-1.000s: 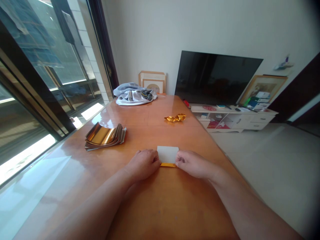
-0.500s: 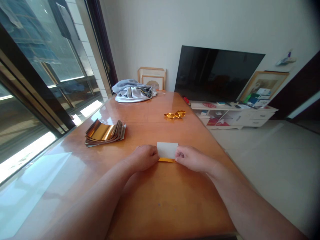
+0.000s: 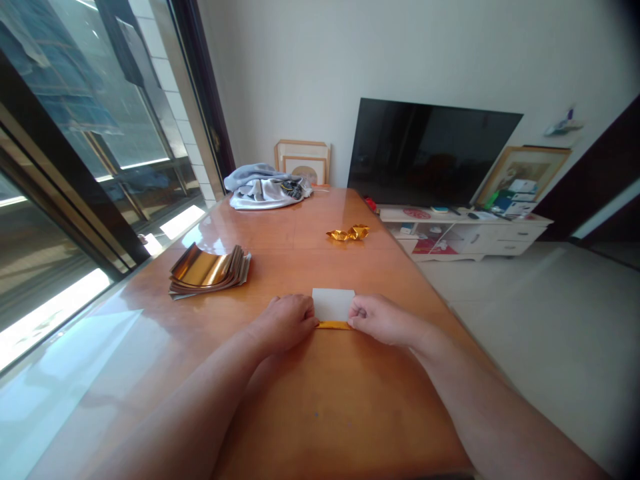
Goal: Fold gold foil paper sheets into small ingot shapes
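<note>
A white-backed sheet of paper (image 3: pixel 333 305) lies on the wooden table (image 3: pixel 340 407), its near edge folded over into a narrow gold foil strip (image 3: pixel 333 325). My left hand (image 3: pixel 283 325) presses and pinches the sheet's left end. My right hand (image 3: pixel 377 320) holds its right end, with the fingertips on the gold strip. Farther left sits a curled stack of gold foil sheets (image 3: pixel 205 271). A small crumpled or folded gold foil piece (image 3: pixel 348 233) lies beyond my hands.
A bundled grey-white cloth (image 3: pixel 265 191) lies at the table's far end. Glass windows (image 3: pixel 90 160) run along the left side. A black television (image 3: pixel 433 152) and a white cabinet (image 3: pixel 463 233) with clutter stand beyond the right edge.
The view has shifted slightly as my head moved. Both hands stay on the sheet, and the fold shows no clear change.
</note>
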### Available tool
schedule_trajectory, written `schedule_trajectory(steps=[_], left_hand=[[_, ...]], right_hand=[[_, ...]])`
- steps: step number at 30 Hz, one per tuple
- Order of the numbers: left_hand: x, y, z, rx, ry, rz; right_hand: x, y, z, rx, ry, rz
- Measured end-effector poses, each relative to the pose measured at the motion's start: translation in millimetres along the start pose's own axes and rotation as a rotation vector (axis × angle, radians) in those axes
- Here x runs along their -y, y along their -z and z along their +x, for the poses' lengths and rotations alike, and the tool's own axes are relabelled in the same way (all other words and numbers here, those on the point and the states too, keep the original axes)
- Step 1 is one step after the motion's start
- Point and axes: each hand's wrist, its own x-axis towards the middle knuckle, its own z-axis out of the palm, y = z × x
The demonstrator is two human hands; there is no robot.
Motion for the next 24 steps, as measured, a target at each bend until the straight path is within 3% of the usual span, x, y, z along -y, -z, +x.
schedule_trajectory(steps=[16,24], left_hand=[[-13.6,5.3,-7.2,-0.070,-0.057,0.199],[-23.2,8.3,-9.3,-0.027,-0.330,0.212]], right_hand=[[-0.3,-3.7,2.3,-0.014,-0.018,0.006],[2.5,-3.5,0.4,-0.023,-0.016,-0.026]])
